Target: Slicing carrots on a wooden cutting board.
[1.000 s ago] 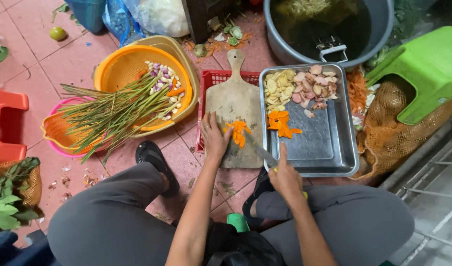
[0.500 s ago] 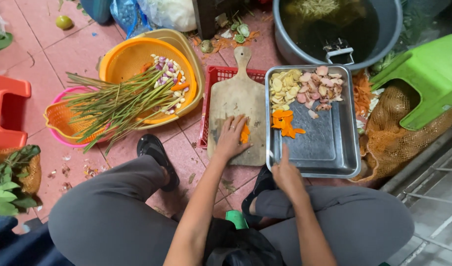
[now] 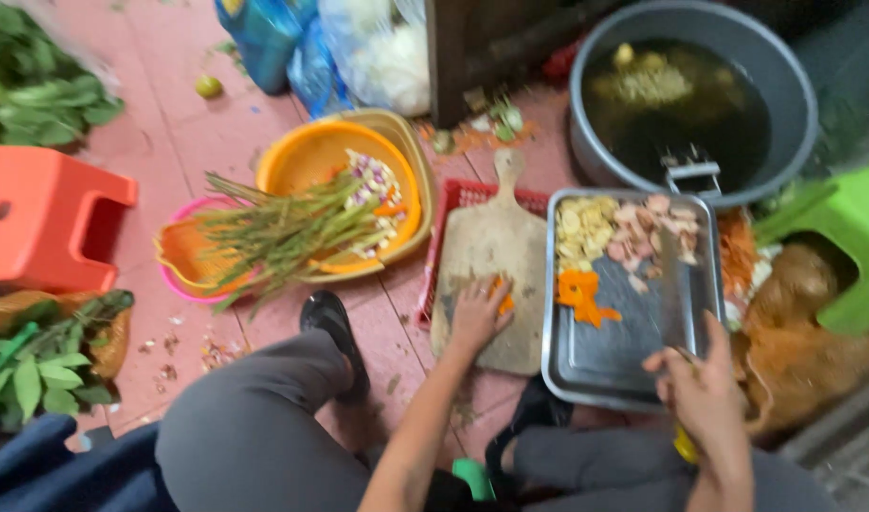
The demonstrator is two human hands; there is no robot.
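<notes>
Orange stool (image 3: 46, 228), grey tub (image 3: 785, 85), green stool (image 3: 856, 246).

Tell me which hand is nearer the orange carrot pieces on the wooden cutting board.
Left. The left hand rests on the wooden cutting board, covering the orange carrot pieces. The right hand is off to the side, over the metal tray's near right corner, holding a knife.

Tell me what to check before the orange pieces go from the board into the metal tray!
1. Left hand covers the orange pieces on the wooden cutting board: ok.
2. Metal tray sits right beside the board: ok.
3. Bare room in the tray's near half: ok.
4. Right hand is off the board, over the tray's right edge: ok.
5. Knife clear of the fingers: cannot tell, it is blurred.
</notes>
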